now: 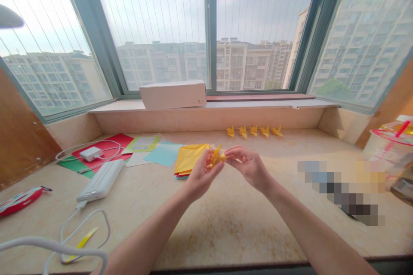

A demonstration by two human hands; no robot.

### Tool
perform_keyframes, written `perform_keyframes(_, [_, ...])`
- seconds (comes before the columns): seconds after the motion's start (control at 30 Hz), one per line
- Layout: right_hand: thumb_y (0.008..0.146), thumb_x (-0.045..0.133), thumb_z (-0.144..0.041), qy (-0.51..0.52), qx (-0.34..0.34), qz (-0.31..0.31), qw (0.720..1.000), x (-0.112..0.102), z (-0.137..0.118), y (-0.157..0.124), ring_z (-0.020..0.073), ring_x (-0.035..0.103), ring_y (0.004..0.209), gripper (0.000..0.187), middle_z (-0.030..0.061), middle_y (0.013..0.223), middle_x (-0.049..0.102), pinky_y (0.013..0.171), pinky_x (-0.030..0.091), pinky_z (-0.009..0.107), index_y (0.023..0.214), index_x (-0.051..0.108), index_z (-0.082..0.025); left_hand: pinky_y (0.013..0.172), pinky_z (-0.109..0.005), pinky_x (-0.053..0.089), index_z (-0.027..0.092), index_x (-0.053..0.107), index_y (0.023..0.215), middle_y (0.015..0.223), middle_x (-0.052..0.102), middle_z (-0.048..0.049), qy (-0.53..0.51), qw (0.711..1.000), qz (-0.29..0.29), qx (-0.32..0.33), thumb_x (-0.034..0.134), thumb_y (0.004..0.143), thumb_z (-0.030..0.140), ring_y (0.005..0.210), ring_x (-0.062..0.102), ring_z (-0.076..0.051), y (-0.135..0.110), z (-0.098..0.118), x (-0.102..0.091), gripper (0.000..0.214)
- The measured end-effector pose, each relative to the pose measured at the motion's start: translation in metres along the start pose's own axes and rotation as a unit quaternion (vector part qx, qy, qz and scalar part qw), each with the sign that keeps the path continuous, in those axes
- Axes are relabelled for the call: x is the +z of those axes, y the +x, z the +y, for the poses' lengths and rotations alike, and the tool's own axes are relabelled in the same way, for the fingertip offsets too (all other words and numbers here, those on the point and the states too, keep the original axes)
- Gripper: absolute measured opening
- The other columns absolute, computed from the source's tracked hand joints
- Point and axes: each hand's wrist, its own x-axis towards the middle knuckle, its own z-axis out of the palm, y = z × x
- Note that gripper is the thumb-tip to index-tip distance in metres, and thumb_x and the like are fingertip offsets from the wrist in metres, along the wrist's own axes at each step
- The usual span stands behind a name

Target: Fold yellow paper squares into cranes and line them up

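Observation:
Between my two hands is a small folded yellow paper crane (216, 157), held up over the stone counter. My left hand (204, 167) grips its body between thumb and fingers. The fingertips of my right hand (245, 163) pinch the crane's right side; they partly hide that end. Just behind my left hand lies a stack of yellow paper (190, 159), with red and blue sheets showing beneath it. Farther back, several finished yellow paper cranes (254, 130) stand in a row near the sill wall.
Coloured sheets (166, 153), a white charger (91, 153) and a white power bank (101, 180) with cables lie left. A red pouch (21, 201) is at far left. A white box (173, 96) sits on the sill. At right are a blurred-out patch (342, 189) and a plastic cup (383, 142).

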Motion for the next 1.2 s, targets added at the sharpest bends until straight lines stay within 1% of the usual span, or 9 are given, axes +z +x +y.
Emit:
perform_keyframes(0.13, [0.082, 0.074, -0.038, -0.048, -0.004, -0.006, 0.999, -0.002, -0.001, -0.001, 0.0193, 0.067, 0.089, 0.019, 0.0063, 0.096, 0.072, 0.084, 0.055, 0.037, 0.092, 0.075, -0.023, 0.067, -0.024, 0.048, 0.02, 0.052, 0.103, 0.084, 0.062, 0.0005, -0.025, 1.0, 0.004, -0.011, 0.071, 0.083, 0.041, 0.072, 0.06, -0.011, 0.0, 0.002, 0.002, 0.035])
perform_keyframes(0.27, [0.083, 0.072, -0.039, -0.078, 0.023, -0.007, 0.997, -0.001, -0.007, -0.004, 0.0191, 0.067, 0.085, 0.02, 0.0055, 0.091, 0.074, 0.082, 0.054, 0.037, 0.095, 0.074, -0.022, 0.065, -0.023, 0.048, 0.019, 0.049, 0.099, 0.081, 0.062, 0.0015, -0.041, 0.999, 0.015, -0.016, 0.075, 0.079, 0.04, 0.068, 0.059, -0.01, 0.0, 0.004, 0.004, 0.038])
perform_keyframes(0.37, [0.084, 0.072, -0.038, -0.064, 0.034, -0.013, 0.997, 0.0, -0.01, -0.004, 0.0195, 0.068, 0.084, 0.019, 0.0054, 0.09, 0.075, 0.081, 0.054, 0.036, 0.094, 0.075, -0.022, 0.065, -0.024, 0.048, 0.019, 0.051, 0.1, 0.081, 0.062, 0.0011, -0.049, 0.999, 0.012, -0.021, 0.076, 0.078, 0.039, 0.069, 0.059, -0.011, 0.0, 0.005, 0.005, 0.039])
perform_keyframes(0.47, [0.084, 0.072, -0.037, -0.042, 0.019, -0.019, 0.999, 0.0, -0.011, -0.004, 0.0208, 0.069, 0.091, 0.017, 0.0058, 0.095, 0.076, 0.086, 0.054, 0.038, 0.092, 0.077, -0.024, 0.065, -0.024, 0.048, 0.018, 0.054, 0.101, 0.079, 0.061, 0.0007, -0.039, 0.999, 0.0, -0.013, 0.074, 0.08, 0.042, 0.069, 0.058, -0.011, -0.001, 0.005, 0.005, 0.038])
perform_keyframes(0.63, [0.084, 0.072, -0.037, -0.03, 0.002, -0.036, 0.999, 0.002, -0.014, -0.004, 0.0214, 0.069, 0.094, 0.017, 0.0059, 0.097, 0.075, 0.089, 0.054, 0.038, 0.094, 0.079, -0.025, 0.066, -0.023, 0.049, 0.019, 0.057, 0.1, 0.087, 0.062, -0.0016, -0.009, 1.0, 0.013, 0.004, 0.072, 0.081, 0.044, 0.074, 0.06, -0.012, -0.003, 0.007, 0.005, 0.035])
perform_keyframes(0.83, [0.084, 0.073, -0.035, -0.028, 0.008, -0.035, 0.999, 0.002, -0.015, -0.005, 0.0209, 0.069, 0.093, 0.015, 0.0055, 0.097, 0.076, 0.089, 0.054, 0.038, 0.094, 0.077, -0.025, 0.065, -0.023, 0.049, 0.018, 0.058, 0.097, 0.083, 0.061, 0.0, -0.007, 0.999, 0.036, 0.006, 0.072, 0.082, 0.043, 0.068, 0.059, -0.011, -0.002, 0.011, 0.005, 0.033])
perform_keyframes(0.97, [0.084, 0.072, -0.034, -0.04, 0.031, -0.024, 0.998, 0.0, -0.013, -0.005, 0.0199, 0.069, 0.084, 0.014, 0.0052, 0.089, 0.076, 0.083, 0.054, 0.037, 0.09, 0.076, -0.022, 0.067, -0.024, 0.05, 0.017, 0.06, 0.096, 0.087, 0.062, -0.0013, -0.018, 0.999, 0.046, 0.012, 0.075, 0.079, 0.042, 0.073, 0.06, -0.012, -0.002, 0.008, 0.005, 0.033])
perform_keyframes(1.07, [0.083, 0.072, -0.034, -0.054, 0.027, -0.026, 0.998, 0.001, -0.014, -0.005, 0.0208, 0.07, 0.086, 0.014, 0.0057, 0.089, 0.076, 0.083, 0.054, 0.037, 0.087, 0.076, -0.022, 0.069, -0.024, 0.05, 0.017, 0.062, 0.097, 0.092, 0.064, -0.0034, -0.017, 0.999, 0.039, 0.017, 0.075, 0.08, 0.041, 0.078, 0.061, -0.014, -0.002, 0.004, 0.005, 0.032])
perform_keyframes(1.2, [0.084, 0.072, -0.033, -0.07, 0.018, -0.028, 0.997, 0.002, -0.017, -0.005, 0.0208, 0.069, 0.087, 0.012, 0.0057, 0.089, 0.076, 0.083, 0.053, 0.036, 0.086, 0.077, -0.022, 0.075, -0.027, 0.05, 0.017, 0.067, 0.098, 0.099, 0.067, -0.0068, 0.013, 0.998, 0.044, 0.041, 0.072, 0.082, 0.04, 0.088, 0.063, -0.018, -0.001, 0.002, 0.003, 0.028])
